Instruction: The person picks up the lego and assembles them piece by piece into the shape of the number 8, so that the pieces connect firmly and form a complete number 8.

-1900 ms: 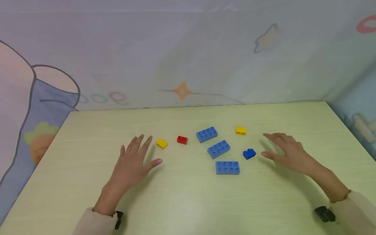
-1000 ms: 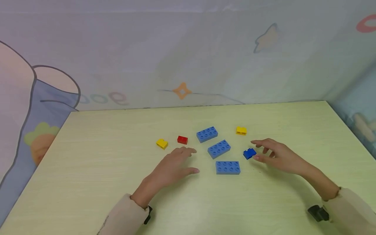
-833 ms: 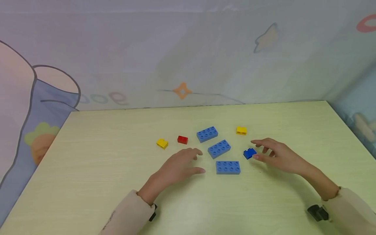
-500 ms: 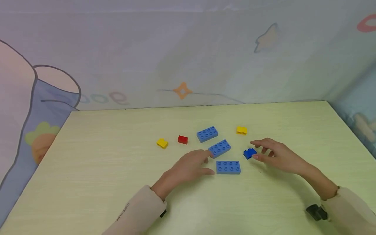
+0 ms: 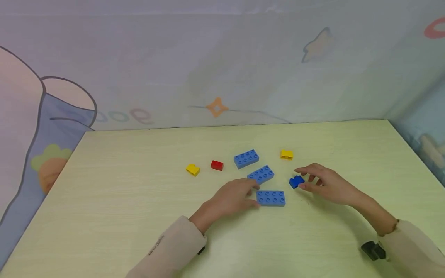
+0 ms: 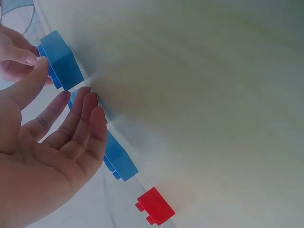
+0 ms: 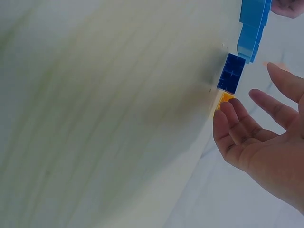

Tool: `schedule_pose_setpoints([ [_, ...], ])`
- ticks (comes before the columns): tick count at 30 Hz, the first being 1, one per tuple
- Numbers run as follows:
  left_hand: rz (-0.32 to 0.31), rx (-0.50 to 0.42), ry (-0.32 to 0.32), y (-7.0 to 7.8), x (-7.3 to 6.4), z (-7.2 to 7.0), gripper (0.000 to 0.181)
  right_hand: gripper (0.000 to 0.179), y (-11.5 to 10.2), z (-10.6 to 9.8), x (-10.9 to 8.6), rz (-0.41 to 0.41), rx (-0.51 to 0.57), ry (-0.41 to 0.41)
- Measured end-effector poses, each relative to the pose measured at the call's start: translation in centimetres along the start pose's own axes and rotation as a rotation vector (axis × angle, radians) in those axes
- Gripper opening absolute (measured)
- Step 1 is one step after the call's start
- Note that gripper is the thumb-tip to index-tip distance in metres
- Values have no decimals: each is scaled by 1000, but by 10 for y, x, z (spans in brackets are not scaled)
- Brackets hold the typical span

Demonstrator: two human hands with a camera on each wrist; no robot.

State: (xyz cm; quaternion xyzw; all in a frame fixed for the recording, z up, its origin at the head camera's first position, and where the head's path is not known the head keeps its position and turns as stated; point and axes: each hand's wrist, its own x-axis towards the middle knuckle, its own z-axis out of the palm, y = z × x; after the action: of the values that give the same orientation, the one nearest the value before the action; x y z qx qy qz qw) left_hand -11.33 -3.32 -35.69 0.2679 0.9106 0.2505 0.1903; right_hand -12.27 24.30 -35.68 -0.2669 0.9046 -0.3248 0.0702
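My left hand [image 5: 234, 197] reaches to the left end of the nearest light-blue 2x4 brick [image 5: 270, 198]. Its thumb is by that end, and the index finger hides the corner of the middle light-blue brick [image 5: 262, 174]. In the left wrist view, the fingers [image 6: 78, 128] are spread with a gap to the thumb; whether the thumb touches the brick I cannot tell. My right hand [image 5: 328, 183] hovers beside a small dark-blue brick [image 5: 296, 182], thumbtip at its right edge. The right wrist view has the dark-blue brick [image 7: 232, 73] apart from the loosely bent fingers [image 7: 244, 128].
A third light-blue 2x4 brick [image 5: 246, 158] lies farther back. A red brick [image 5: 217, 165] and a yellow brick [image 5: 192, 170] lie to the left, another yellow brick [image 5: 286, 155] at the back right. The pale wooden table [image 5: 121, 193] ends at a printed cloth backdrop [image 5: 156, 65].
My left hand has swept right from beside the left yellow brick to the nearest light-blue brick. My right hand has come in closer to the dark-blue brick. The bricks stay in place.
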Motion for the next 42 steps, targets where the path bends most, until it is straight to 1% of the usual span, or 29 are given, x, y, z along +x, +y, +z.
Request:
schedule_pose_setpoints([
  [3,12,27,5,1,2,1,40,38,0,0,2,1,-1,-10],
  [7,7,53,5,2,4,2,37,39,0,0,4,12,5,-29],
  [9,5,62,5,3,5,3,35,39,0,0,5,6,9,-39],
  [13,5,53,9,5,5,3,33,37,1,1,7,-5,7,-53],
  [19,7,42,16,5,5,4,31,30,5,4,8,-9,-30,-49],
  [28,-41,35,30,5,7,7,32,25,6,5,10,-12,-93,-62],
  [34,-68,25,38,8,8,7,31,20,8,6,10,-11,-93,-70],
  [39,-79,15,43,8,8,7,30,17,8,6,9,-25,-88,-52],
  [42,-85,6,43,8,9,7,30,18,7,7,10,-7,-78,-44],
])
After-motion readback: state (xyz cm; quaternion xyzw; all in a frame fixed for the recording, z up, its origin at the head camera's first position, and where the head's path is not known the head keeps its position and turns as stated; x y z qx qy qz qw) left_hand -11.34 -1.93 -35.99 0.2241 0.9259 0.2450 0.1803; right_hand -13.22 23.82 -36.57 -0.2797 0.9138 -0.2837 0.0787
